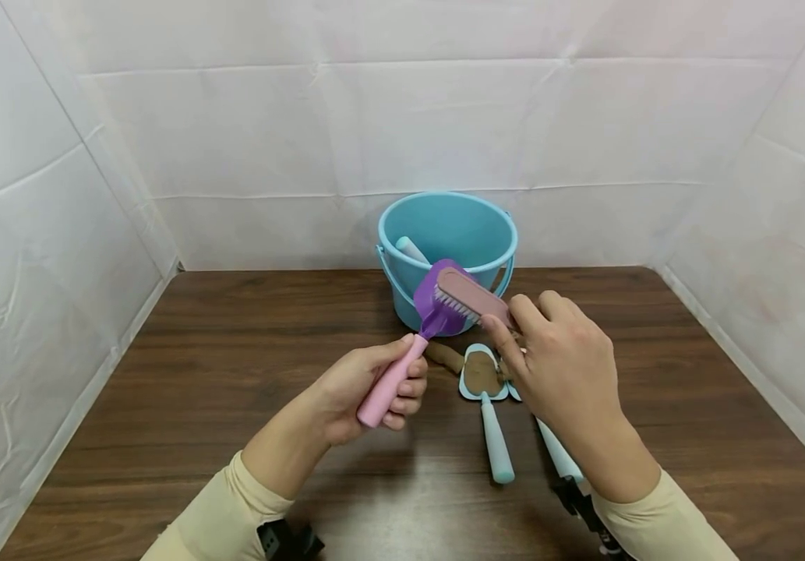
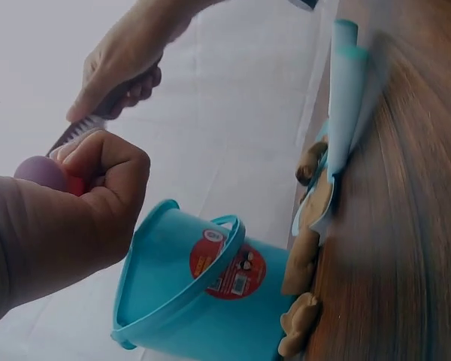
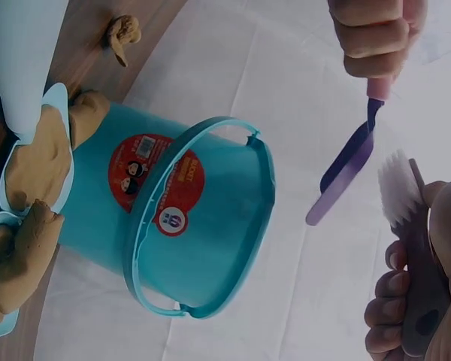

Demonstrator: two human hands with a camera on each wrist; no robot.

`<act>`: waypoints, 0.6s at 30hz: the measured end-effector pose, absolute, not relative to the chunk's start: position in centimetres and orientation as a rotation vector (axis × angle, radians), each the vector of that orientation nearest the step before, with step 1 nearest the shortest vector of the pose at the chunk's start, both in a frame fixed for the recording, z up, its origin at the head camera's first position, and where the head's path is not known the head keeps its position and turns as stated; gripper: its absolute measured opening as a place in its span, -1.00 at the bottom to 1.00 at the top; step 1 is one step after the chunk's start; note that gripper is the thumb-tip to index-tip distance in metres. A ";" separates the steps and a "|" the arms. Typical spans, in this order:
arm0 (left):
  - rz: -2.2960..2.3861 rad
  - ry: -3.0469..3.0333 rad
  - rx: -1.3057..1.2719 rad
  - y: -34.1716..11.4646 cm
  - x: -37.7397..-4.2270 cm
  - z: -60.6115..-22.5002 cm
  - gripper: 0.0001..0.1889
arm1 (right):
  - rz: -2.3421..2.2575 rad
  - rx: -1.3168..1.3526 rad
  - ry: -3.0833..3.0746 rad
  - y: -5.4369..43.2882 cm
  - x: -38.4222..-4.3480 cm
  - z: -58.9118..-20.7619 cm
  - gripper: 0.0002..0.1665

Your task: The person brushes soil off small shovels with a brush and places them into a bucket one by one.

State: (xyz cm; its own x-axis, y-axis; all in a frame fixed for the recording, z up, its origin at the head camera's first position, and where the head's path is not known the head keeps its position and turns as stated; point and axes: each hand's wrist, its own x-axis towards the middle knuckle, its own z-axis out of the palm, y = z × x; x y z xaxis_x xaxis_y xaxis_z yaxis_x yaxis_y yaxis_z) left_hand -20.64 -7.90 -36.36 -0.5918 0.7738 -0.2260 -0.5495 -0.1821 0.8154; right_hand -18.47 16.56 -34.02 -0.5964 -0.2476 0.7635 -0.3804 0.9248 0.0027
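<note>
Purple shovel (image 1: 433, 323) gripped by left hand (image 1: 346, 393), brush (image 1: 471, 294) by right hand (image 1: 569, 362), bristles (image 3: 398, 186) just apart from shovel's blade (image 3: 344, 167), before blue bucket (image 1: 472, 230). On bucket's red label (image 3: 124, 162), cartoon faces (image 3: 136, 168) and barcode (image 3: 145, 147) noted; lettering (image 3: 188, 177) too blurred to be read.

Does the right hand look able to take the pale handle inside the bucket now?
Probably not yet: the right hand holds the brush. Otherwise the way looks fairly free, as the bucket is open at the top and the pale handle shows inside.
</note>
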 end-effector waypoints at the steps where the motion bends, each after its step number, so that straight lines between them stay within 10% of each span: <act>1: 1.894 1.140 0.297 -7.9 -20.6 -36.3 -0.54 | 0.204 0.445 -2.235 16.5 -18.5 -34.1 -0.31; 18: 1.909 1.082 0.299 -8.1 -20.6 -36.4 -0.56 | 0.093 0.609 -2.162 15.3 -19.4 -35.7 -0.33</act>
